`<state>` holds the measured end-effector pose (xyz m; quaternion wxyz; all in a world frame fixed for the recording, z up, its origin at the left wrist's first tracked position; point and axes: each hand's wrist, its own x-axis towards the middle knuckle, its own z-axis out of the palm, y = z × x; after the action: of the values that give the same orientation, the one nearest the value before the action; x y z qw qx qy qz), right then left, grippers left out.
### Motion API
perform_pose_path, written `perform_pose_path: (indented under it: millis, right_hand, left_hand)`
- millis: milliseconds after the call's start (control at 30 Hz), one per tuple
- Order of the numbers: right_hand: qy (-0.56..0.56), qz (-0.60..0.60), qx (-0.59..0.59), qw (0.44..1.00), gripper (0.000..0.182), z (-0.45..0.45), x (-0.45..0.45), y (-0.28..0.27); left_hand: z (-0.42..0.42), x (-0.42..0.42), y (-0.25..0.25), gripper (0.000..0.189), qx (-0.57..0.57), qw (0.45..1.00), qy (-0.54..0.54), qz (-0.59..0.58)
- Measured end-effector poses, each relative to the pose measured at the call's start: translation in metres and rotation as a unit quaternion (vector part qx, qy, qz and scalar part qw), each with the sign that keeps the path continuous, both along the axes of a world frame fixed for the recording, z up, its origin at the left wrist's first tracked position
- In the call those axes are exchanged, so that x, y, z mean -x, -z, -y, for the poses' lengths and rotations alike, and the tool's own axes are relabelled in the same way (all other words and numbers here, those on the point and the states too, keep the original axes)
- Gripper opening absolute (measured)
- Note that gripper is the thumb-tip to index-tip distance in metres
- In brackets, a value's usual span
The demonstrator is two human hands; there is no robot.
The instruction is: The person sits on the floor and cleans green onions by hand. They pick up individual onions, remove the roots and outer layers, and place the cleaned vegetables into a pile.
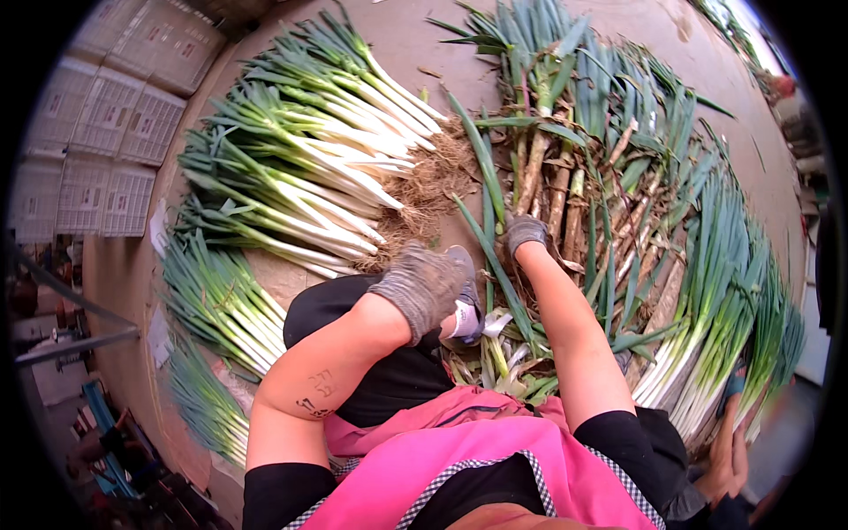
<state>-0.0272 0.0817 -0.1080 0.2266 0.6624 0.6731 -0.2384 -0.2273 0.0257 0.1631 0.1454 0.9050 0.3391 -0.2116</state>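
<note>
My left hand, in a dirty grey knit glove, is above my bent knee near the roots of the peeled leeks; its fingers are curled, and whether they hold anything is hidden. Peeled leeks with white shanks lie in a fanned pile at the left, their roots towards the middle. My right hand, gloved in grey too, is at the root ends of unpeeled leeks with brown outer leaves; its fingertips are partly hidden, so its grip is unclear. Long green leaves lie beside it.
Stripped leaves are heaped before my apron. Further leek bunches lie at the lower left and right. Another person's hand touches the right bunches. White plastic crates are stacked at the upper left.
</note>
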Motion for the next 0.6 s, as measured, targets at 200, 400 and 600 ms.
perform_pose_path:
  millis: [200,400,600]
  right_hand:
    - [-0.004,0.018,-0.042,0.999,0.033,0.006,-0.005,-0.024]
    - [0.174,-0.074,-0.304,0.934,0.029,0.066,-0.070,-0.101]
    - [0.317,-0.175,-0.426,0.829,0.044,0.199,-0.086,-0.063]
  left_hand:
    - [-0.001,-0.017,0.016,0.025,-0.008,0.993,0.017,0.115]
    - [0.004,-0.014,0.014,0.023,0.016,0.996,0.057,0.070]
    - [0.003,-0.036,0.030,0.036,0.037,0.996,0.075,-0.007]
